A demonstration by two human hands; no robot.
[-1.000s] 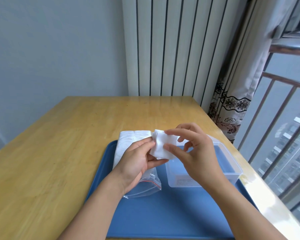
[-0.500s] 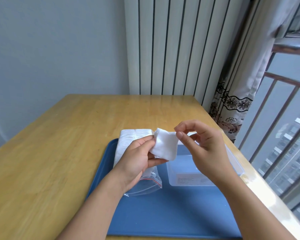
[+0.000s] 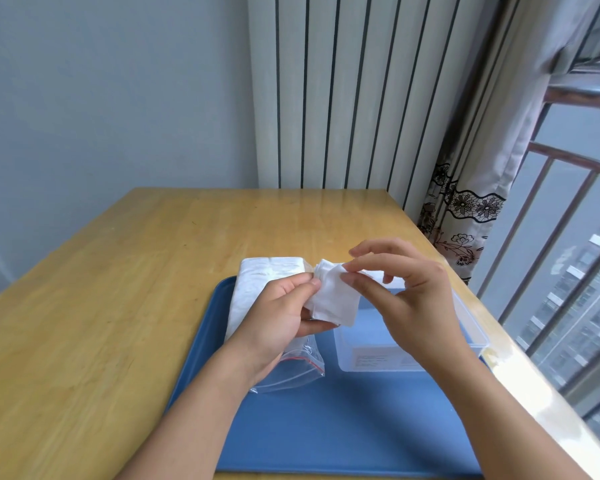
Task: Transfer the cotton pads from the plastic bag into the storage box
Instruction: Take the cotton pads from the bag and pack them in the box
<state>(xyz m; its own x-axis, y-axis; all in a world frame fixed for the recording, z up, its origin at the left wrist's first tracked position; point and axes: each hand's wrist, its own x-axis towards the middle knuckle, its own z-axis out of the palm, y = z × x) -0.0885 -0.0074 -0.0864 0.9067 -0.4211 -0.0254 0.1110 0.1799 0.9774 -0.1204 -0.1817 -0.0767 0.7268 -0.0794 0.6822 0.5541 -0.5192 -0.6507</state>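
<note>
A wooden table [image 3: 125, 289] stands in a grey-walled corner by a radiator [image 3: 343, 91] and curtain [image 3: 482, 150]. On its blue tray [image 3: 326, 427], the left hand [image 3: 278, 317] and right hand [image 3: 406, 292] both pinch cotton pads [image 3: 333, 299] above the clear storage box [image 3: 465, 327], beside the plastic bag [image 3: 257, 282] at the tray's far-left corner.

Soft daylight from the right window [image 3: 575, 258], table-edge [image 3: 499, 355] glare, wide-angle edge bending.

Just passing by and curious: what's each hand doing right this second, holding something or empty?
Left hand: holds a small stack of cotton pads, thumb on top.
Right hand: pinches the top edge of the same stack with fingertips.
</note>
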